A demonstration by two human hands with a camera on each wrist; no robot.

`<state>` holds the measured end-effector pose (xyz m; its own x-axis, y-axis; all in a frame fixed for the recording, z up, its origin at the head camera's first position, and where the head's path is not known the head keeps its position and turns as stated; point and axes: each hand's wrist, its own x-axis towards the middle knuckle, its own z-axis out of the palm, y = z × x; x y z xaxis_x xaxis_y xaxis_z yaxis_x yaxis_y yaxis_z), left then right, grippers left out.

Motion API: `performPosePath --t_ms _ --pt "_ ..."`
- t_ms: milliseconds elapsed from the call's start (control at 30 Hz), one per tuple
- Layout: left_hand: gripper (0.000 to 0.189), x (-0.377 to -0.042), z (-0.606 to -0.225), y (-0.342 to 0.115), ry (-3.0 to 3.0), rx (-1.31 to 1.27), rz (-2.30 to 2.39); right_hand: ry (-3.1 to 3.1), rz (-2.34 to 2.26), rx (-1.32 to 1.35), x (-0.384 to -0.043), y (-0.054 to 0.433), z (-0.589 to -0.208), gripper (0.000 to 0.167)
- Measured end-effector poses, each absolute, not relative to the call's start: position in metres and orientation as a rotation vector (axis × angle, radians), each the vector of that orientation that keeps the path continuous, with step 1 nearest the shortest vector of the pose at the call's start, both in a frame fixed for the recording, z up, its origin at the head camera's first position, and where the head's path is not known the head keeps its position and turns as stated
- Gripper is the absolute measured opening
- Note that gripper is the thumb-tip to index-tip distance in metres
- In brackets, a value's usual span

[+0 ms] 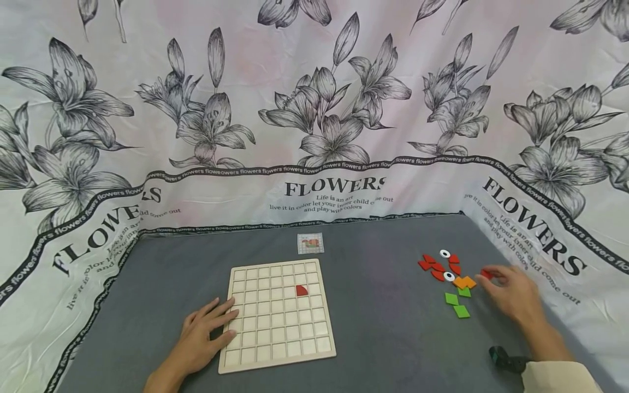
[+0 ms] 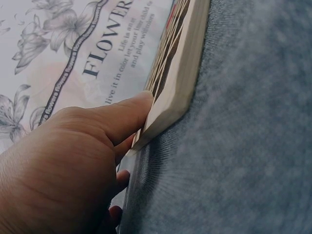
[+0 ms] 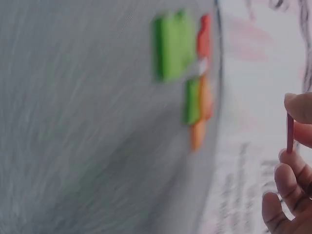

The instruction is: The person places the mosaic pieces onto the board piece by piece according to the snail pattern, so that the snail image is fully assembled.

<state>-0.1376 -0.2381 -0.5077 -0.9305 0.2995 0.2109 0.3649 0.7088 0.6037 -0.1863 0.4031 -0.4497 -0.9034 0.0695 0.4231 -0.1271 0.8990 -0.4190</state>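
A pale wooden grid board (image 1: 277,322) lies on the table in the head view, with one red quarter-round tile (image 1: 301,290) in a cell toward its upper right. My left hand (image 1: 203,330) rests on the board's left edge, its fingers stretched over the rim. In the left wrist view the thumb (image 2: 131,117) touches the board's side. Over at the right, my right hand (image 1: 513,295) pinches a small red tile (image 3: 290,132), seen edge-on in the right wrist view between thumb and fingers. The hand is above the table, just right of the loose tiles.
Loose red tiles (image 1: 437,267), white ring-shaped pieces (image 1: 449,277), orange tiles (image 1: 464,282) and green tiles (image 1: 461,311) lie at the right. A small picture card (image 1: 310,243) lies behind the board. A dark strap-like object (image 1: 506,360) is by the right wrist. Flowered cloth (image 1: 334,196) encloses the table.
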Motion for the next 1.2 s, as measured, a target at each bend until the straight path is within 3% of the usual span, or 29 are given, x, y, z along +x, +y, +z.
performPosePath --t_ms 233,567,1200 --pt "0.045 -0.138 -0.507 -0.238 -2.83 -0.544 -1.036 -2.483 0.613 0.169 -0.175 0.366 -0.421 0.024" --pt "0.044 -0.137 -0.505 -0.238 -2.827 -0.549 -1.039 -2.355 0.648 0.295 -0.155 0.303 -0.404 0.028" --pt "0.043 -0.137 -0.506 -0.239 -2.795 -0.564 -1.047 -2.165 0.878 0.623 -0.159 0.195 -0.413 0.03"
